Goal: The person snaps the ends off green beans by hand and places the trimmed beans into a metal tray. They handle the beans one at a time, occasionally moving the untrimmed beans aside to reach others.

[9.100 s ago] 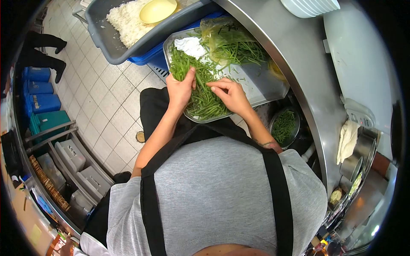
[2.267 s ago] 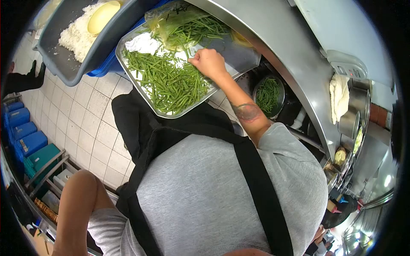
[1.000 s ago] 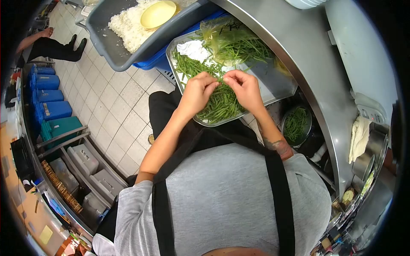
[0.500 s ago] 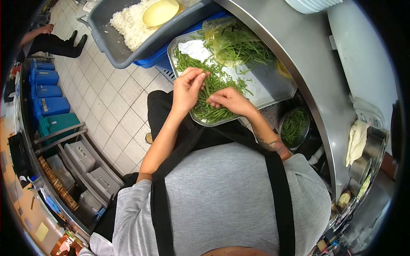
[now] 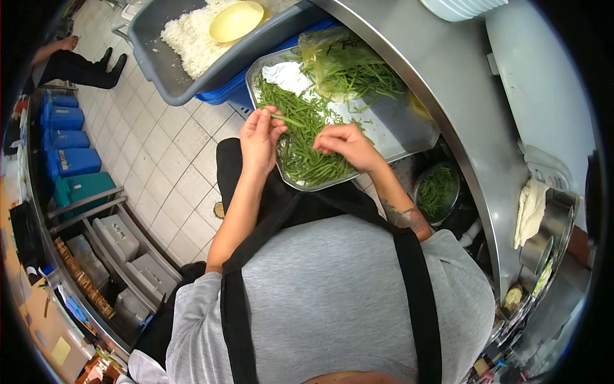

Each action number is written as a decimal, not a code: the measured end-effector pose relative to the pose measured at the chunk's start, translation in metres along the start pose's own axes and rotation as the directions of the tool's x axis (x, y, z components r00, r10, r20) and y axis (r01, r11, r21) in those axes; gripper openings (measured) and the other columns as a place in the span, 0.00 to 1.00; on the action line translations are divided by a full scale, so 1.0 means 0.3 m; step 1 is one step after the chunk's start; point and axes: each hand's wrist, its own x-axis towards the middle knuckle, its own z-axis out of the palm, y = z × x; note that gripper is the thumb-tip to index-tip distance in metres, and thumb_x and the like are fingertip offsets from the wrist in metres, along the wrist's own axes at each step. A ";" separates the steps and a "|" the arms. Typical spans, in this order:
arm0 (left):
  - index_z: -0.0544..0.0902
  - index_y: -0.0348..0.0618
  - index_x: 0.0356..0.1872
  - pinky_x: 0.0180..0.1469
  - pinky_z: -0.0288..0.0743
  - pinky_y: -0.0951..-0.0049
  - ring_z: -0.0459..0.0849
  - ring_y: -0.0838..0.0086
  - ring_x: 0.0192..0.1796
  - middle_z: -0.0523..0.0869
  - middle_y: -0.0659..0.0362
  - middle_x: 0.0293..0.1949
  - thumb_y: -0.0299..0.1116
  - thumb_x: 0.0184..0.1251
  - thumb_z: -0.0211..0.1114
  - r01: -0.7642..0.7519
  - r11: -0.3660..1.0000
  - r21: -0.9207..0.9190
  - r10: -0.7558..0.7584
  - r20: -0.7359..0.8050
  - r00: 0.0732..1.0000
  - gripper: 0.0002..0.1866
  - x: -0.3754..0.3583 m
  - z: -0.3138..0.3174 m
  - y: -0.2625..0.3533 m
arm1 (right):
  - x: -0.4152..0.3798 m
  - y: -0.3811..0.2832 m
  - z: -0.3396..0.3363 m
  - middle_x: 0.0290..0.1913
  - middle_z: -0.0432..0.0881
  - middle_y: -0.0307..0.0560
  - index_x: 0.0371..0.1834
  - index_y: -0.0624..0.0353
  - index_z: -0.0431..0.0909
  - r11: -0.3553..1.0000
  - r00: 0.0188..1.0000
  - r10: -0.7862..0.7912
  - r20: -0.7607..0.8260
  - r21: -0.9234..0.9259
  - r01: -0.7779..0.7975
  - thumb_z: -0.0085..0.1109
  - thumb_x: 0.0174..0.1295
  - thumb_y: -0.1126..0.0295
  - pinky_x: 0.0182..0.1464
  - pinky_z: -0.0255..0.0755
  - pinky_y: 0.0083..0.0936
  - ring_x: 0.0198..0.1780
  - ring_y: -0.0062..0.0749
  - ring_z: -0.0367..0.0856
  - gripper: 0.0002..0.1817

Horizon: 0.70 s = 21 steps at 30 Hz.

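Note:
My left hand [image 5: 258, 142] is closed in a pinch on a green bean [image 5: 289, 120], which points out to the right over the metal tray [image 5: 398, 152]. My right hand [image 5: 348, 146] hovers above the tray's near part, its fingers pressed together; whatever may be between them is too small to make out. Loose green beans [image 5: 313, 168] cover the tray's left and near side. Behind them a yellowish plastic bag [image 5: 320, 54] lies with more green beans [image 5: 374, 80] spilling from it. Crumpled white foil or paper [image 5: 286, 77] sits at the tray's far left.
A grey tub [image 5: 185, 89] of white rice [image 5: 185, 38] with a yellow bowl [image 5: 236, 22] stands beyond the tray. The steel counter [image 5: 441, 77] curves along the right. Below it sits a bowl of green beans [image 5: 437, 192]. At far left another person's legs [image 5: 77, 67] show.
My left hand has moved left and a bean now shows in its fingers. The right hand has lifted slightly away from the left, widening the gap. The whole view has shifted a little.

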 end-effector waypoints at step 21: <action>0.77 0.38 0.38 0.25 0.59 0.85 0.64 0.88 0.22 0.69 0.71 0.20 0.26 0.59 0.62 -0.039 0.741 0.671 -0.075 0.140 0.987 0.07 -0.092 0.086 -0.076 | 0.008 0.053 -0.119 0.29 0.77 0.45 0.31 0.63 0.78 0.618 0.857 -0.363 -0.367 -0.783 -0.073 0.63 0.50 0.77 0.31 0.70 0.24 0.27 0.31 0.77 0.06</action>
